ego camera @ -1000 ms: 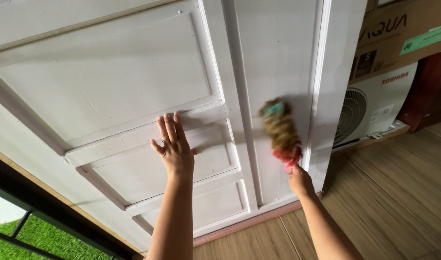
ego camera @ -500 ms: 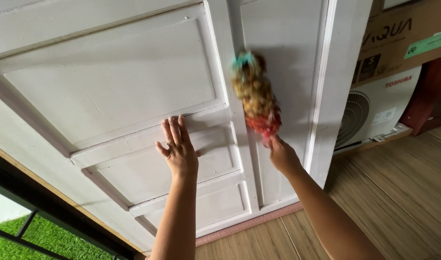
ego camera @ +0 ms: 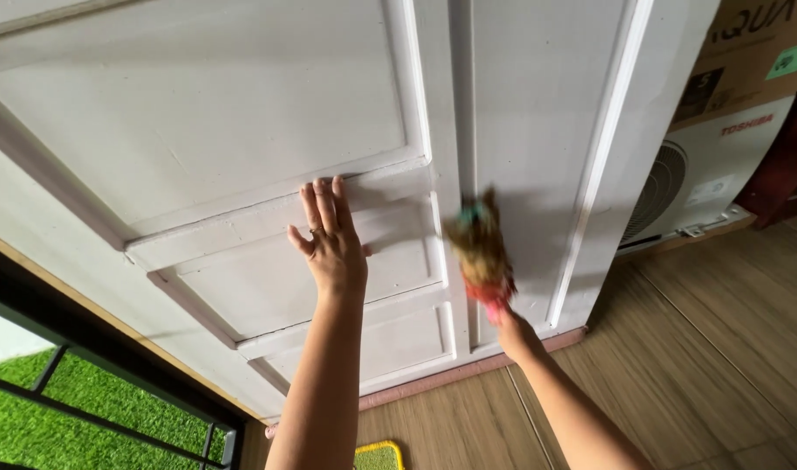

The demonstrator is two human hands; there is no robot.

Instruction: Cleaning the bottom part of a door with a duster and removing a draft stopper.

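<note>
The feather duster [ego camera: 479, 252], a blurred bundle of tan plumes with a teal tip and a red base, lies against the white door [ego camera: 242, 113] at the vertical strip between its panelled part and the narrow right-hand panel, low down near the bottom rail; the right hand [ego camera: 513, 334] is closed around its red handle end just below the plumes, arm reaching up from the lower right; the left hand [ego camera: 332, 246] is spread flat, fingers together and pointing up, palm pressed on the small middle panel just under the ledge of the large upper panel; beyond the door's right edge stands a white air-conditioner unit [ego camera: 707, 178] with a round fan grille, a cardboard box [ego camera: 755, 48] on top of it; wood-look floor [ego camera: 694, 348] runs below; at lower left, green artificial grass [ego camera: 59, 418] shows behind a dark railing [ego camera: 111, 426]; a yellow-edged mat [ego camera: 379, 456] peeks in at the bottom.
</note>
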